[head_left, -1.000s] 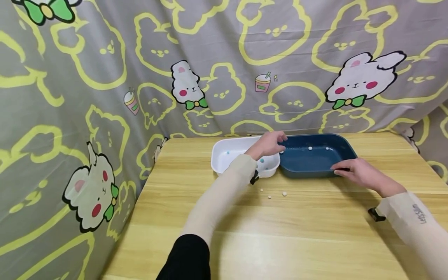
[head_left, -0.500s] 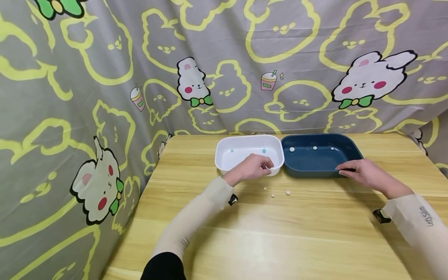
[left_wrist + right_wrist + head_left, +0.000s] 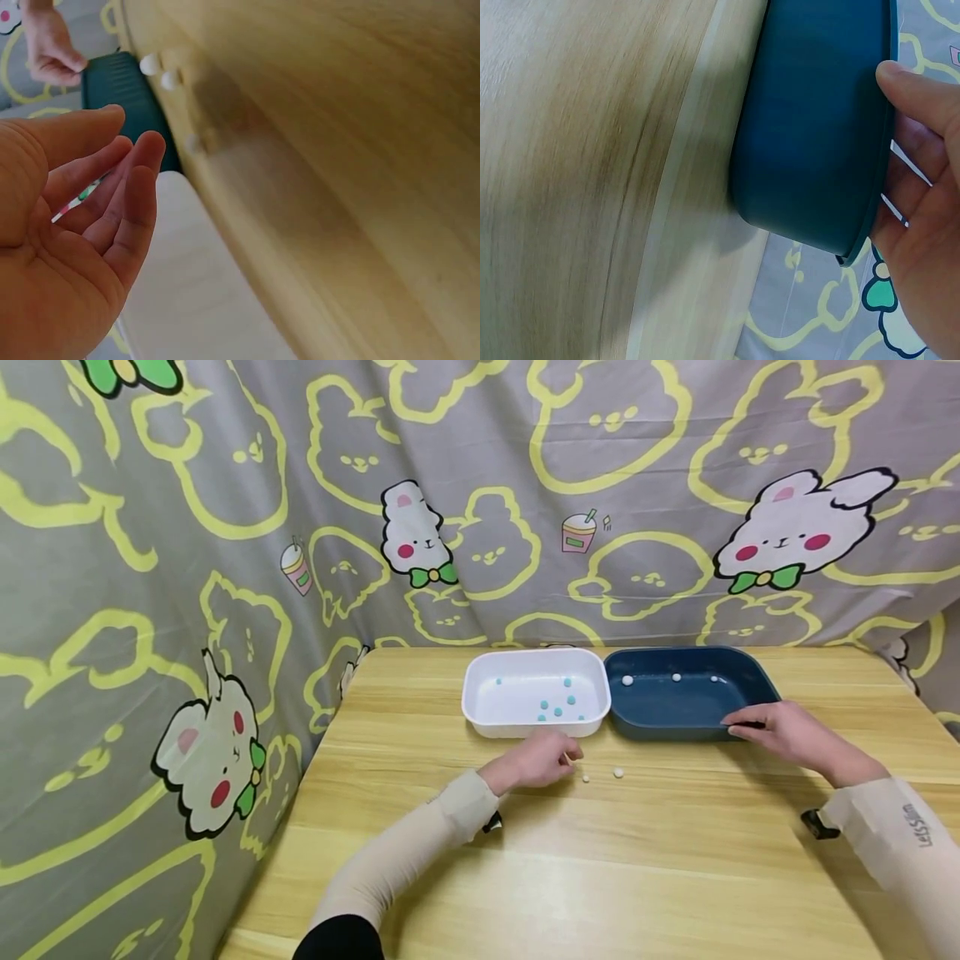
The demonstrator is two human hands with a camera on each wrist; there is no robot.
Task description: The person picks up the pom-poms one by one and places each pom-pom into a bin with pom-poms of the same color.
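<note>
My left hand (image 3: 534, 760) hovers low over the table in front of the white box (image 3: 480, 727), its fingertips close to the small white balls. In the left wrist view its fingers (image 3: 139, 199) are loosely bent, with nothing between them and the thumb. A larger white ball (image 3: 618, 772) and a smaller white ball (image 3: 586, 778) lie on the wood; the left wrist view shows a third, blurred ball (image 3: 195, 142). My right hand (image 3: 787, 739) pinches the rim of the dark blue box (image 3: 667, 733) at its front right corner, thumb outside.
Several turquoise balls (image 3: 557, 712) lie in the white box. Inside the blue box are three white balls, one of them at its left end (image 3: 627, 680). Both boxes stand side by side near the table's back edge, before a patterned curtain (image 3: 480, 527).
My left hand has moved from above where the boxes meet, back toward me and down to the balls on the table. The right hand has kept its hold on the blue box's rim.
</note>
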